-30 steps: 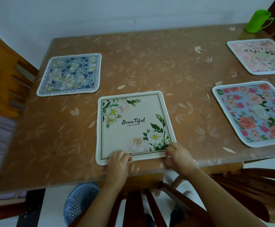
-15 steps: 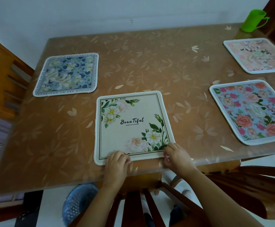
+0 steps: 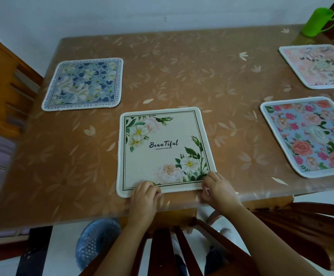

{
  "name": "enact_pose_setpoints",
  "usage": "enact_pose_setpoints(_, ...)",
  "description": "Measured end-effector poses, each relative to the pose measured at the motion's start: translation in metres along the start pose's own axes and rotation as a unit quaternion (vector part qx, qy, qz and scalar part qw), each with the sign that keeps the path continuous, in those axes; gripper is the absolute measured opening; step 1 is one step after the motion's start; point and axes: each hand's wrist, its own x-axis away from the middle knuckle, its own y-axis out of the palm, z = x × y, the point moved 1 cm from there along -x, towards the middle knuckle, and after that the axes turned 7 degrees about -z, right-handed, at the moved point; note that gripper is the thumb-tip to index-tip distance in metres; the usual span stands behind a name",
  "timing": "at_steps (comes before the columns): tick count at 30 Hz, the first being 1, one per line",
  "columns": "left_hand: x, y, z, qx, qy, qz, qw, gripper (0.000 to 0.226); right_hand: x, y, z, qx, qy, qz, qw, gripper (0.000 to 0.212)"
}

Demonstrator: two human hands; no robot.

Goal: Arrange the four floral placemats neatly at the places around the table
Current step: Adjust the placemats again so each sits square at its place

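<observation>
A cream placemat (image 3: pixel 162 152) printed "Beautiful" with white flowers lies at the table's near edge. My left hand (image 3: pixel 144 198) holds its near edge left of centre, fingers curled over the border. My right hand (image 3: pixel 219 190) grips its near right corner. A blue and white floral placemat (image 3: pixel 82 84) lies at the far left. At the right sit a blue placemat with pink roses (image 3: pixel 309 136) and, beyond it, a pale pink one (image 3: pixel 319 66), partly cut off by the frame.
The brown table (image 3: pixel 182 72) has a leaf-patterned cover. A green cup (image 3: pixel 317 21) stands at the far right corner. A dark wooden chair (image 3: pixel 172 246) is below my arms, another chair (image 3: pixel 1 80) is at the left, and a blue perforated stool (image 3: pixel 96 240) sits underneath.
Both hands stay on the cream placemat's near edge. The mat has barely shifted; the view has drifted slightly.
</observation>
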Motion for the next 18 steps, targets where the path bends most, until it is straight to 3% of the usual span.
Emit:
enact_pose_setpoints(5,0.000,-0.001,0.002,-0.001,-0.003,-0.001,1.000,0.020,0.001,0.001,0.001,0.001,-0.010,-0.006,1.000,0.025)
enact_pose_setpoints(8,-0.001,0.001,-0.003,-0.010,-0.069,-0.005,0.998,0.035,0.002,0.000,0.002,-0.004,0.004,0.008,1.000,0.025)
enact_pose_setpoints(12,-0.007,0.002,-0.023,-0.074,-0.095,-0.079,0.990,0.070,-0.004,0.012,0.008,0.043,0.026,-0.060,0.997,0.054)
enact_pose_setpoints(18,-0.049,0.006,-0.040,-0.185,-0.078,-0.166,0.966,0.070,-0.044,0.025,-0.015,0.138,-0.014,-0.109,0.984,0.067)
